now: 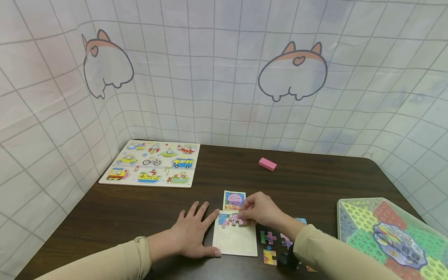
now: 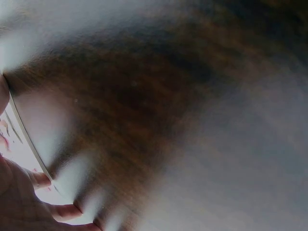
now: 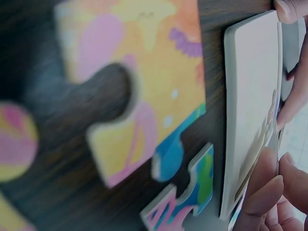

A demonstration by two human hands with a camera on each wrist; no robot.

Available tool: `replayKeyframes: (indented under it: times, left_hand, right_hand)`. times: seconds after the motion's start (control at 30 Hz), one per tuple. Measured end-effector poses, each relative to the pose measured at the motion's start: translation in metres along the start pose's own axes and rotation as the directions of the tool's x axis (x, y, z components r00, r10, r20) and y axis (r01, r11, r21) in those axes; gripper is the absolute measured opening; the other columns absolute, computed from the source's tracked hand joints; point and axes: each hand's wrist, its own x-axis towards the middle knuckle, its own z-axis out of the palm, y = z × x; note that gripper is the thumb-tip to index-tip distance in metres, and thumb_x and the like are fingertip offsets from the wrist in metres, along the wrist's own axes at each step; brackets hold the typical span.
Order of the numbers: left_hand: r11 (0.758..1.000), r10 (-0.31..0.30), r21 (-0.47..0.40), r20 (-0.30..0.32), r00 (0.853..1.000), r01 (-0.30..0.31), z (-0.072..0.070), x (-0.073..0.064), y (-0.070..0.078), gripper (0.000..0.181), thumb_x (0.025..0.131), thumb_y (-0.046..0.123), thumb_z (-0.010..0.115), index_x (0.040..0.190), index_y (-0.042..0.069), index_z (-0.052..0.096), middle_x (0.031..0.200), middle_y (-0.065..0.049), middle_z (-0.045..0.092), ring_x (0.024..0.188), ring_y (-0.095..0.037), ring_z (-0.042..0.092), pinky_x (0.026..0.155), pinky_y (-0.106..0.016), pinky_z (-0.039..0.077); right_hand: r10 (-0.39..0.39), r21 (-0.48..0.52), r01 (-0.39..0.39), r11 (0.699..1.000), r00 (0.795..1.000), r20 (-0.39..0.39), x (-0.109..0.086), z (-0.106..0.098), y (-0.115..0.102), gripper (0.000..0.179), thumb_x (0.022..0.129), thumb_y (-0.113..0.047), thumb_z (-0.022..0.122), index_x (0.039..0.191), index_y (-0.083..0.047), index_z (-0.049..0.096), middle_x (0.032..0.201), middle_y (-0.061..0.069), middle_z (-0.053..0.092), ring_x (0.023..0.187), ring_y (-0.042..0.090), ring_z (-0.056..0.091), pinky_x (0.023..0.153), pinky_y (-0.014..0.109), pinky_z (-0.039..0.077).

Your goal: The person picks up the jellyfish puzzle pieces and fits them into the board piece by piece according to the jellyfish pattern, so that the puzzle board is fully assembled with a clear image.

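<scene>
My right hand (image 1: 263, 210) pinches a pink jigsaw piece (image 1: 236, 220) at the upper part of a pale puzzle tray (image 1: 235, 243). A blue-and-pink piece (image 1: 223, 218) lies in the tray's upper left corner. In the right wrist view, the right thumb and fingers (image 3: 263, 192) meet over the tray's far side. Spread flat, my left hand (image 1: 194, 229) rests on the table at the tray's left, thumb and index fingertip against its edge. Behind the tray lies a small picture card (image 1: 234, 200) of a pink jellyfish.
Loose jigsaw pieces (image 1: 270, 256) lie right of the tray, partly hidden by the right forearm. A pink block (image 1: 267, 164) lies farther back. A vehicle peg puzzle (image 1: 150, 163) is at the back left, a clear-cased board game (image 1: 392, 233) at the right. Patterned cloth (image 1: 224, 77) hangs behind the table.
</scene>
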Motion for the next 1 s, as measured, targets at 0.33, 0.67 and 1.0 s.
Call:
replayKeyframes:
  times: [0.33,0.67,1.0]
  left_hand:
    - [1.000,0.003,0.016,-0.009,1.000,-0.003,0.000,0.000,0.000,0.107,0.078,0.083,0.062,0.161,0.023,0.032,0.166,-0.019,0.029,0.151,-0.046,0.028,0.108,-0.071,0.035]
    - [1.000,0.002,0.013,-0.003,1.000,-0.001,0.000,0.000,0.000,0.107,0.078,0.084,0.062,0.161,0.024,0.032,0.166,-0.018,0.029,0.151,-0.046,0.028,0.108,-0.071,0.035]
    - [1.000,0.002,0.013,-0.003,1.000,-0.002,0.000,0.000,0.000,0.107,0.078,0.084,0.062,0.161,0.024,0.033,0.165,-0.018,0.031,0.151,-0.046,0.029,0.108,-0.071,0.035]
  right_hand:
    - [0.017,-0.076,-0.020,0.997,0.999,-0.034,0.003,0.009,-0.005,0.013,0.086,-0.013,0.082,0.078,-0.005,0.076,0.063,0.004,0.071,0.054,0.010,0.064,0.051,0.023,0.047]
    - [-0.035,-0.222,0.016,0.975,0.996,-0.080,0.006,0.014,-0.009,0.022,0.083,-0.013,0.085,0.067,-0.008,0.071,0.056,0.001,0.066,0.051,0.009,0.057,0.047,0.022,0.041]
    - [-0.067,-0.321,0.023,0.947,0.990,-0.126,0.005,0.019,-0.011,0.027,0.082,-0.014,0.087,0.063,-0.010,0.067,0.052,-0.001,0.060,0.051,0.010,0.052,0.047,0.022,0.038]
